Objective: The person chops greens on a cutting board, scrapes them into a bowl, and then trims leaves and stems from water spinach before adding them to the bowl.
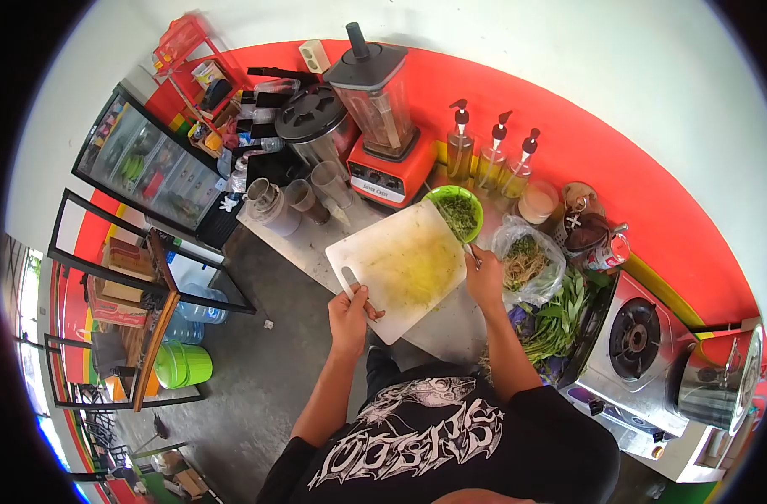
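A white cutting board (404,269), stained yellow-green in the middle, is held tilted, its far corner by a green bowl (457,212) of chopped greens. My left hand (348,317) grips the board's near left edge, below its handle slot. Closed at the board's right side is my right hand (483,275), with a thin metal utensil (472,254) at its fingertips; most of that utensil is hidden. Right of this hand, a clear plastic bag (530,262) holds greens and pale roots. Leafy stems (560,317) lie below the bag.
Behind the board stand a red blender (383,172), pump bottles (460,147) and plastic cups (306,200). A gas stove (634,338) and a large metal pot (719,378) are at the right. A wooden-topped rack (158,273) stands left, across the floor.
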`<state>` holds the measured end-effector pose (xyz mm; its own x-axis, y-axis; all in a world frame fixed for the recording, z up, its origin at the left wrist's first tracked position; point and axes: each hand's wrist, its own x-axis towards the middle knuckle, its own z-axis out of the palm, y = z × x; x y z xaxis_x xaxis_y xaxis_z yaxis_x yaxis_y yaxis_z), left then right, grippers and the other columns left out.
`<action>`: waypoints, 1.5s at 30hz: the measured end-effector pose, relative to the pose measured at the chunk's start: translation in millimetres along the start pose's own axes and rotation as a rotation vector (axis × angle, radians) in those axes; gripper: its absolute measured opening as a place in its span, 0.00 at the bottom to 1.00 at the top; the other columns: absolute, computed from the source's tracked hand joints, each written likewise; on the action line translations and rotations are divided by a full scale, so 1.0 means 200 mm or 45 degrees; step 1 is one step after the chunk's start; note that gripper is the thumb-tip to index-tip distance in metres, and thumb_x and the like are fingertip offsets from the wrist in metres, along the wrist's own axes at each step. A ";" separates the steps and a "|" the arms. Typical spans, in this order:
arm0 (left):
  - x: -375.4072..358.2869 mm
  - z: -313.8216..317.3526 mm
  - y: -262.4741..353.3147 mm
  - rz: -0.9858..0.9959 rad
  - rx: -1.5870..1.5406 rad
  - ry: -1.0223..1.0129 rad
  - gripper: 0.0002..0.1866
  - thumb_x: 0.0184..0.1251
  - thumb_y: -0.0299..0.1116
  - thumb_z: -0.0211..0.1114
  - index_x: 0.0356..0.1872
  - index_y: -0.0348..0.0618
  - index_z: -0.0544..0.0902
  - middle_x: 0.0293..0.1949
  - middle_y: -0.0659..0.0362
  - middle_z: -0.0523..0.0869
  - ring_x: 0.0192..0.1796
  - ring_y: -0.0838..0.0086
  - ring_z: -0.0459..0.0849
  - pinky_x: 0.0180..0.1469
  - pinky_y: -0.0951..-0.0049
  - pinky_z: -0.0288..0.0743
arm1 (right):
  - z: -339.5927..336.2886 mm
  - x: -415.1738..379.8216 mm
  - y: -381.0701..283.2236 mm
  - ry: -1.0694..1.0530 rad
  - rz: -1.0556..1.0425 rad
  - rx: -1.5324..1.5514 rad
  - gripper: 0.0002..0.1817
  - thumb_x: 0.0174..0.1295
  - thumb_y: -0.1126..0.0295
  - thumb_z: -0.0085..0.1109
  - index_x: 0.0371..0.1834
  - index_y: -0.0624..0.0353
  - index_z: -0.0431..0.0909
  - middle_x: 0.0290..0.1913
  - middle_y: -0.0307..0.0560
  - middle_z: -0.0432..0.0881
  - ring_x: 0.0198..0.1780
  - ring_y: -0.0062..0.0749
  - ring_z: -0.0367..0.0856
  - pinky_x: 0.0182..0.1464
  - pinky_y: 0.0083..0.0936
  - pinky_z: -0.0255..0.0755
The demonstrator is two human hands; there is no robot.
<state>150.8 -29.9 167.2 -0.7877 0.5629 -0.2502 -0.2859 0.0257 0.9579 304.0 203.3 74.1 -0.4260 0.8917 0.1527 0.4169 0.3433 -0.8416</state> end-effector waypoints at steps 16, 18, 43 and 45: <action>-0.03 -0.04 0.07 0.121 0.137 0.119 0.13 0.82 0.33 0.56 0.41 0.32 0.83 0.16 0.65 0.73 0.16 0.84 0.69 0.24 0.75 0.79 | 0.03 0.12 0.14 0.097 0.076 0.104 0.15 0.69 0.65 0.63 0.51 0.65 0.85 0.36 0.60 0.88 0.29 0.50 0.85 0.36 0.43 0.77; -0.03 -0.04 0.07 0.143 0.155 0.118 0.14 0.83 0.34 0.55 0.41 0.32 0.83 0.15 0.66 0.73 0.15 0.84 0.69 0.23 0.76 0.78 | -0.01 0.15 0.11 0.083 0.133 0.157 0.16 0.70 0.64 0.62 0.52 0.66 0.85 0.35 0.60 0.89 0.25 0.46 0.84 0.32 0.40 0.77; -0.01 0.24 0.06 0.271 0.463 0.039 0.16 0.82 0.34 0.56 0.52 0.30 0.85 0.21 0.60 0.82 0.16 0.83 0.76 0.19 0.74 0.78 | 0.07 0.27 -0.12 -0.174 0.611 0.665 0.16 0.76 0.56 0.56 0.46 0.59 0.71 0.19 0.42 0.75 0.10 0.23 0.65 0.12 0.25 0.56; 0.01 0.23 0.05 0.290 0.460 0.010 0.16 0.82 0.34 0.56 0.52 0.30 0.85 0.21 0.60 0.82 0.16 0.83 0.76 0.19 0.74 0.78 | 0.06 0.23 -0.09 -0.185 0.609 0.659 0.15 0.76 0.56 0.56 0.46 0.59 0.71 0.19 0.42 0.75 0.09 0.23 0.65 0.12 0.25 0.56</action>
<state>171.3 8.8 183.1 -0.8130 0.5817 -0.0261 0.1046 0.1901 0.9762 266.8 234.9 90.5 -0.4090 0.8491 -0.3343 0.1661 -0.2910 -0.9422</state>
